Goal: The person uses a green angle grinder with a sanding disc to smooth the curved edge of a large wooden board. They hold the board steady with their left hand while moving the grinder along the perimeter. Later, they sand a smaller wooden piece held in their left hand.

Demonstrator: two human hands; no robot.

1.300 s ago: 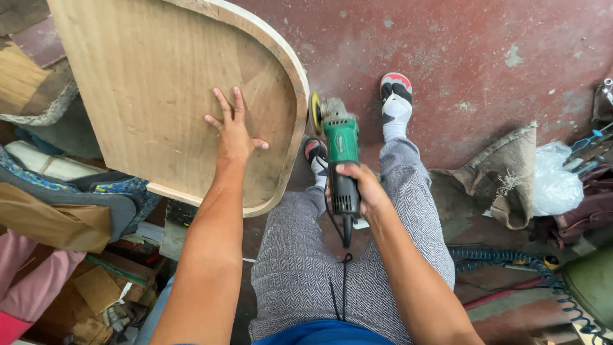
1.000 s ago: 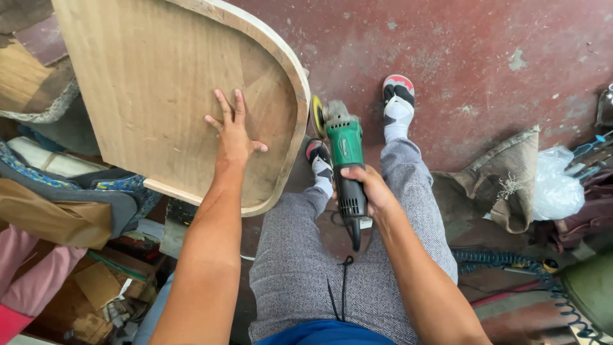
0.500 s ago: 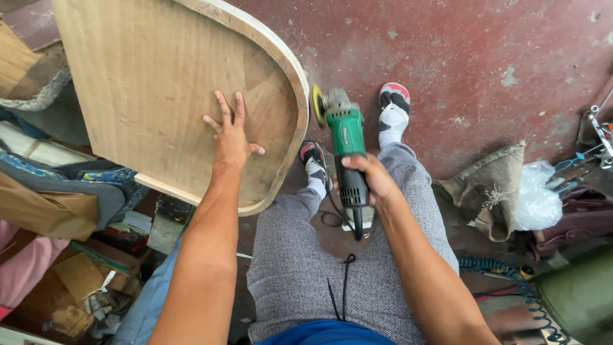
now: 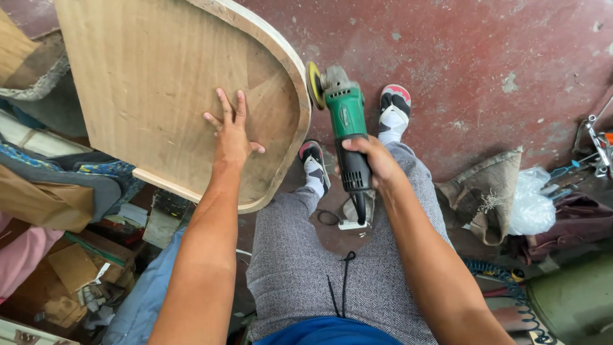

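1. Head view, left hand [image 4: 231, 135]: it lies flat on the face of the wooden panel [image 4: 172, 96], fingers spread wide and gripping nothing, only pressing down. The fingertips sit well inside the panel, but the thumb side is near the curved rim being worked. Risk: a slip of the panel or the tool along that rim could bring the disc toward this hand.

2. Head view, right hand [image 4: 373, 163]: the fingers are curled fully round the black rear body of the green angle grinder [image 4: 345, 137], a one-handed hold. The sanding disc [image 4: 313, 84] stands on edge at the panel's rounded outer rim, touching it or just beside it; contact cannot be settled from this angle. Risk: with one hand only, a snag on the rim could twist the tool out of line.

3. Head view, support: the panel rests tilted over cluttered goods at the left, held mainly by the palm; no clamp is visible. Risk: it may pivot or slide under side pressure.

4. Head view, below: the person's shoes [image 4: 393, 110] stand directly under the grinder, and the power cord [image 4: 348, 220] hangs by the legs. Risk: a dropped tool lands on a foot; the cord could catch a knee.

5. Head view, floor: a sack [image 4: 485, 198] and loose tools lie near at right, a tripping hazard.
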